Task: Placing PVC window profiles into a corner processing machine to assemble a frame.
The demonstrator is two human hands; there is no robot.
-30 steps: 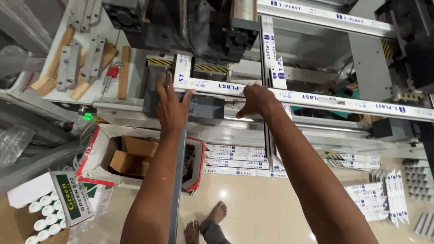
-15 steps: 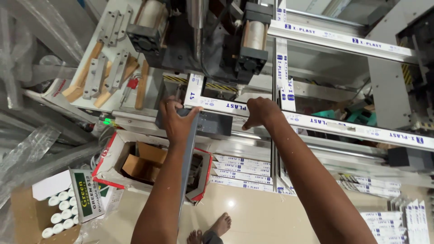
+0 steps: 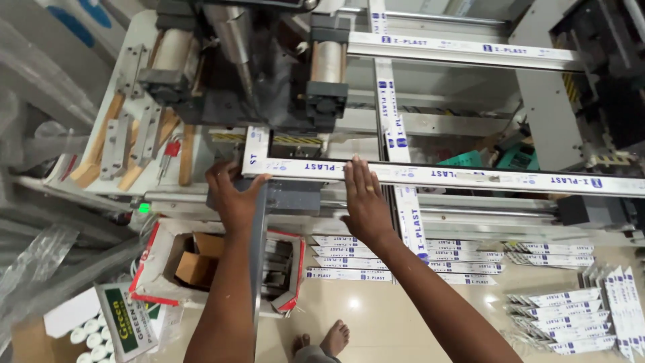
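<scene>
At machine's front, left hand (image 3: 234,195) grips the profile (image 3: 430,176) corner, right hand (image 3: 366,202) lies flat, unclenched, on it. Fingers near the clamp (image 3: 327,87) could probably get pinched; 1 slip skews the joint.

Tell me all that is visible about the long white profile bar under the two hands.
The long white profile bar lies level across the machine, from near the left hand to the right picture edge. It looks like plastic under a white film with blue print. At its left end it meets a short white piece at a corner. The left hand grips that corner; the right hand rests flat on the bar. Another white bar crosses beneath it.
</scene>
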